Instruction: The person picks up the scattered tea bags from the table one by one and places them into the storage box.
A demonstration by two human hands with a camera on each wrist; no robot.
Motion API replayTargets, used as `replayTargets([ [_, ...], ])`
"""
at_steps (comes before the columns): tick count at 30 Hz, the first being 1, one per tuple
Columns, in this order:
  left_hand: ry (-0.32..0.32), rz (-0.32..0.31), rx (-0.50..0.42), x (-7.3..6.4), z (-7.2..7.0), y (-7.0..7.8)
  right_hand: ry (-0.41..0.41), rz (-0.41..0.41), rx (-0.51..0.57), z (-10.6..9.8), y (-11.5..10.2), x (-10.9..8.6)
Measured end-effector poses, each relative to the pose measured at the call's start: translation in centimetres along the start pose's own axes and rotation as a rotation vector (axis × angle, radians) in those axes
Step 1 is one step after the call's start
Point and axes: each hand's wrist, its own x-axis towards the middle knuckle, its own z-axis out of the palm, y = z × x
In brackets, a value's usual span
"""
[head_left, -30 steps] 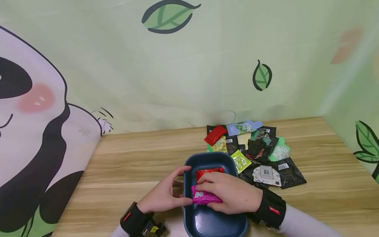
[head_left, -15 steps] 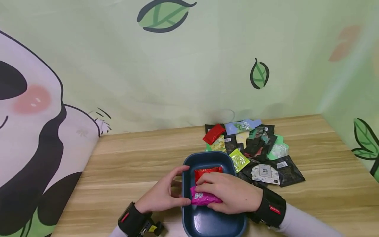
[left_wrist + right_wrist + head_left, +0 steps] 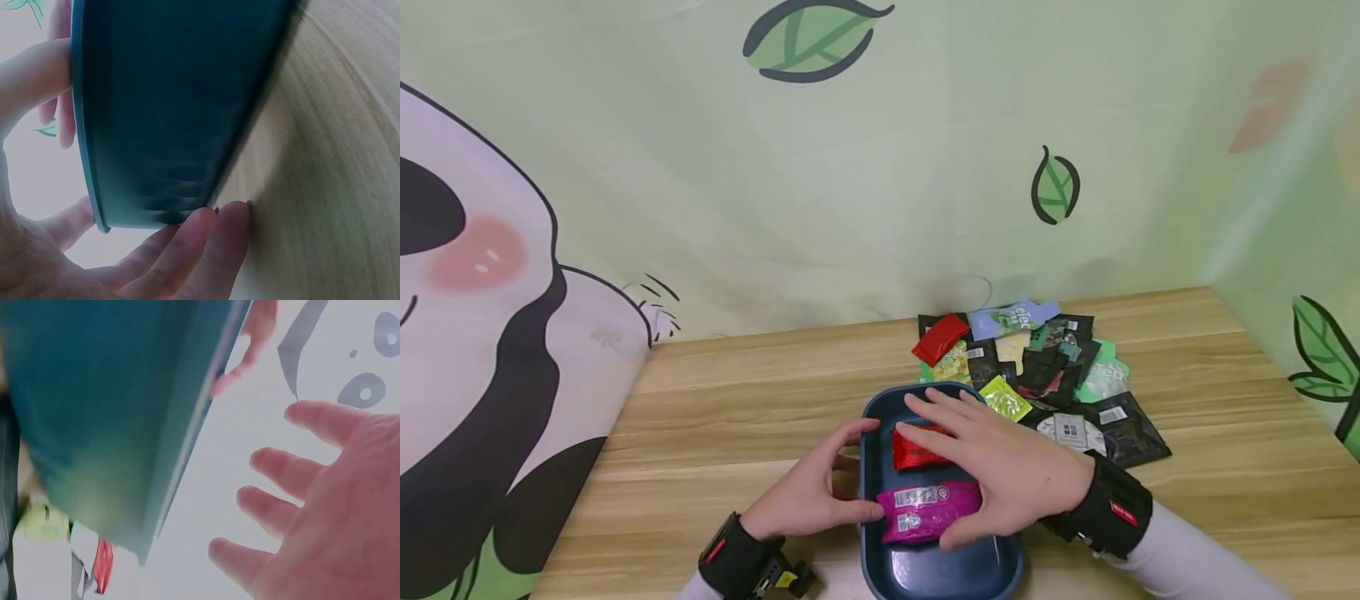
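In the head view a magenta packet (image 3: 928, 510) lies in a dark blue rectangular tub (image 3: 943, 573). Farther up the tub is a red packet (image 3: 912, 450), partly covered by my right fingers. My right hand (image 3: 1018, 467) hovers over the tub with spread fingers and holds nothing. Its open fingers (image 3: 284, 472) show above the tub's rim in the right wrist view. My left hand (image 3: 812, 492) rests at the tub's left side, thumb and forefinger spread along the rim. The other fingers (image 3: 187, 250) lie by the outer wall in the left wrist view.
Behind and right of the tub lies a pile of flat packets, including a black packet (image 3: 1131, 433), a yellow-green sachet (image 3: 1006, 398), a red sachet (image 3: 940, 338) and a light-blue packet (image 3: 1011, 319). They lie on a wooden table (image 3: 722, 400) against a printed backdrop (image 3: 880, 208).
My right hand has let go of the magenta packet, spread its fingers and risen up and right. The packet now lies flat in the tub. My left hand stays at the rim.
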Motion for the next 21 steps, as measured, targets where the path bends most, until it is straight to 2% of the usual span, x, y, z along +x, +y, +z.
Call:
replayTargets([
  [5, 0.002, 0.001, -0.003, 0.0, 0.0, -0.1, 0.005, 0.067, -0.05, -1.1, 0.9, -0.3],
  [9, -0.002, 0.008, -0.01, 0.0, 0.0, -0.1, 0.035, 0.099, -0.111, -2.2, 2.6, -0.7],
  [15, -0.003, 0.004, -0.006, -0.1, 0.0, 0.0, 0.075, 0.135, -0.194, -3.8, 6.7, -1.0],
  [21, 0.0, -0.004, -0.003, -0.1, -0.1, -0.1, 0.046, 0.205, -0.268, -4.6, 11.4, -0.8],
])
